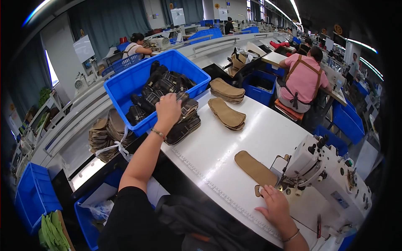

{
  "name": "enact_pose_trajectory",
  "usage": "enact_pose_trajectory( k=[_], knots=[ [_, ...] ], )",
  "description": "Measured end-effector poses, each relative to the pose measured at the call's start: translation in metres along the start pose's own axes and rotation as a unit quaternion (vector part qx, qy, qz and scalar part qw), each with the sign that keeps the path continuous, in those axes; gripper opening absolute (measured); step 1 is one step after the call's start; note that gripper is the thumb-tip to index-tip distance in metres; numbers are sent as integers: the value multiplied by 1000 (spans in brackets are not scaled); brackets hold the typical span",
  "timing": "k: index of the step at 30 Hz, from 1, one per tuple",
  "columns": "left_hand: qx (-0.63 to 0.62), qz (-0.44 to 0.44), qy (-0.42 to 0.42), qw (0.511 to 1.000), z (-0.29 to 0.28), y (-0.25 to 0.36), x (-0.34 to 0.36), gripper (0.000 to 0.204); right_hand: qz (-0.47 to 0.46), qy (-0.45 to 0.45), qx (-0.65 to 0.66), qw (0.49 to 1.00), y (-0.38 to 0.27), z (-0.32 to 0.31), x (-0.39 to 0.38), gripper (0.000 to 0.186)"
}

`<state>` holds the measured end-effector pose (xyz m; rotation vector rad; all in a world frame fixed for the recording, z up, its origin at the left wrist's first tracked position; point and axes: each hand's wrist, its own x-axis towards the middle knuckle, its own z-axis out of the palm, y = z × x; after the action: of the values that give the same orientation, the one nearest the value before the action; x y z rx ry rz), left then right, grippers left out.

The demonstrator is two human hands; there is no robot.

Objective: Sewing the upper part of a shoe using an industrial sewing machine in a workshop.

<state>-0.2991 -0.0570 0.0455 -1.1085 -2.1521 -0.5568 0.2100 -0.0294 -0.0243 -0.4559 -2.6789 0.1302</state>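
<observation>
The single view comes from the left of two fisheye cameras on the person's head, facing forward and steeply down. It looks from close above the white table, with the left hand toward 10 o'clock and the right hand between 4 and 5. A sewing machine stands near, toward 4 o'clock; the room recedes toward 1 o'clock under ceiling lights. Straight edges bend toward the dark rim.

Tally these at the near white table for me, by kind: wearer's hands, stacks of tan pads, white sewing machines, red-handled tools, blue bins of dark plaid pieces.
Hands: 2 (left hand, right hand)
Stacks of tan pads: 2
White sewing machine: 1
Red-handled tool: 1
Blue bin of dark plaid pieces: 1
Total: 7
</observation>
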Motion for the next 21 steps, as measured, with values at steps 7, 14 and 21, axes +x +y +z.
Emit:
enact_pose_trajectory(
  k=[7,14,21],
  knots=[
    [-104,-127,-84,983,35,-69,21,23,9,3,5,1000,5,-2,-2,62],
    [-320,-91,-47,942,-60,-4,22,18,4,-8,-18,1000,-2,-6,5,61],
    [-611,61,-369,698,-121,107,-96,16,181,70,449,872,-28,-12,1,48]
  ],
)
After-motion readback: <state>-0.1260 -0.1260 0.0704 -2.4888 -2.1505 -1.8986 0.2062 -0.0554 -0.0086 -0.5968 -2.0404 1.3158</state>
